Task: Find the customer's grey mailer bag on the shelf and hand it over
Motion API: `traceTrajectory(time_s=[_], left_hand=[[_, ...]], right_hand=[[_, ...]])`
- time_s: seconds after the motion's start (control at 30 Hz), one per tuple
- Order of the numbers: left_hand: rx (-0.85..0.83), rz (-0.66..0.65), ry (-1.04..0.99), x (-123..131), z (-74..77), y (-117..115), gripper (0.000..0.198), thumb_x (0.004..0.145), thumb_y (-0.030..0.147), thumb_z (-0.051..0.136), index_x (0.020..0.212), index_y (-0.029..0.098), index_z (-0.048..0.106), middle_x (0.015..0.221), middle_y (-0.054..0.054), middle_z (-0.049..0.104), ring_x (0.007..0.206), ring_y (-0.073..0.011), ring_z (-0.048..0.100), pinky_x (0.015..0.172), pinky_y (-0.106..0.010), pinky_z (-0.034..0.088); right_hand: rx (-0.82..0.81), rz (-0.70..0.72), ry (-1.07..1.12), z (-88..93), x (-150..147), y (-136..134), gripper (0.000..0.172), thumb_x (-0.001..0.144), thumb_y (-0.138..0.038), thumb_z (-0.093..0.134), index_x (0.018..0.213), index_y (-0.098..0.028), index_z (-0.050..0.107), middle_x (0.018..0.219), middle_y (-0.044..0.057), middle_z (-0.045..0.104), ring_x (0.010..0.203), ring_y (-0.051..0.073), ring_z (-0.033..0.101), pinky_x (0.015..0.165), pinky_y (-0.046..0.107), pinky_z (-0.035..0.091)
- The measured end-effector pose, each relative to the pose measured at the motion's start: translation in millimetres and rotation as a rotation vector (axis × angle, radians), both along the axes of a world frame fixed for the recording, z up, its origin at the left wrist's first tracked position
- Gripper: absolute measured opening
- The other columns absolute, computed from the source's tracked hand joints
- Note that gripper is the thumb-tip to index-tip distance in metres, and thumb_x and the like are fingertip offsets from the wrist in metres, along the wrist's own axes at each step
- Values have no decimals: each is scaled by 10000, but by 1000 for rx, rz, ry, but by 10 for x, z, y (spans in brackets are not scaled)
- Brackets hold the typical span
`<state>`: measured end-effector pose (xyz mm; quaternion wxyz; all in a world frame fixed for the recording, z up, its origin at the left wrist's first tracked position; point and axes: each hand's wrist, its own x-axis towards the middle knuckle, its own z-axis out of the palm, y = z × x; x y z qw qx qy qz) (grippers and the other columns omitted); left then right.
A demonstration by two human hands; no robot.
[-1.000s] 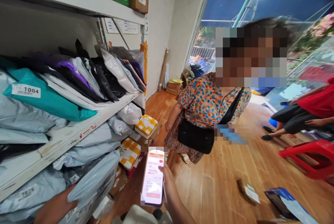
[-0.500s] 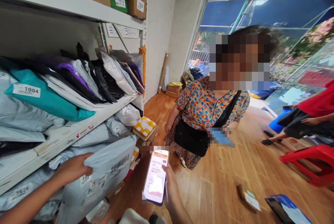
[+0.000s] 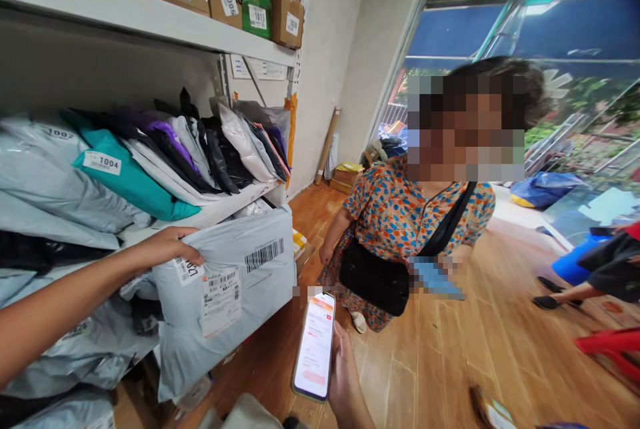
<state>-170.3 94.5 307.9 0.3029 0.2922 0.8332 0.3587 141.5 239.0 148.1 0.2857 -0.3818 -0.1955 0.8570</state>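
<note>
The left hand [image 3: 167,250] grips the top edge of a large grey parcel bag [image 3: 235,282], fingers curled over it, the bag hanging in front of the lower shelf on the left with its barcode label facing out. The right hand [image 3: 345,375] clasps a lit phone [image 3: 315,345] upright, near and low in the middle. Just above the bag, the middle shelf [image 3: 220,210] carries leaning mailers, one teal bag [image 3: 135,179] tagged 1004. A person in a patterned dress [image 3: 405,215] stands beyond the phone on the wooden floor [image 3: 450,362].
</note>
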Motion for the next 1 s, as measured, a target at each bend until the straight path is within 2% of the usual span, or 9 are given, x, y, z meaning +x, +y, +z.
traceTrajectory(time_s=[0.1, 0.27, 0.4, 0.6, 0.8, 0.9, 1.0], left_hand=[[5, 1, -45, 35, 64, 37, 536, 476, 305, 731, 985, 147, 673, 749, 61, 727, 781, -204, 658, 693, -227, 473], [-10, -13, -48, 52, 58, 81, 499, 478, 292, 725, 949, 134, 673, 703, 57, 720, 719, -208, 655, 645, -239, 481], [-14, -8, -27, 35, 30, 87, 455, 469, 292, 724, 896, 138, 684, 699, 61, 714, 729, -202, 650, 655, -231, 476], [0, 42, -8, -2, 25, 71, 508, 470, 277, 723, 956, 133, 681, 692, 66, 715, 738, -197, 653, 661, -230, 473], [66, 101, -60, -17, 21, 73, 412, 451, 257, 726, 843, 138, 690, 647, 56, 710, 668, -185, 642, 625, -231, 472], [80, 120, -83, -16, 39, 55, 382, 416, 257, 745, 779, 149, 690, 646, 38, 709, 667, -201, 650, 628, -252, 492], [76, 136, -131, -36, 70, 12, 401, 382, 254, 764, 765, 160, 689, 665, 20, 712, 678, -216, 660, 616, -262, 501]], right_hand=[[-21, 24, 6, 25, 3, 9, 472, 437, -552, 838, 695, -194, 671, 553, -26, 682, 519, 151, 601, 516, 270, 481], [-53, 28, 1, 51, 23, 16, 562, 404, -567, 852, 793, -197, 688, 642, -13, 734, 604, 191, 671, 571, 305, 532], [-44, 23, -18, 17, 32, 25, 612, 422, -580, 842, 864, -198, 662, 676, 2, 747, 608, 199, 676, 583, 326, 540], [-24, 12, -63, -26, 30, 32, 592, 462, -568, 826, 874, -194, 624, 652, 10, 735, 591, 200, 660, 580, 337, 531], [-7, 10, -76, -40, 56, 38, 624, 440, -547, 837, 922, -201, 642, 696, 18, 751, 617, 219, 673, 586, 346, 538], [-38, 54, -85, -84, 88, 69, 623, 416, -553, 846, 899, -214, 645, 703, 21, 755, 609, 229, 675, 578, 355, 544], [-59, 142, -89, -160, 104, 108, 635, 487, -612, 792, 971, -227, 648, 776, 59, 766, 687, 287, 699, 615, 425, 561]])
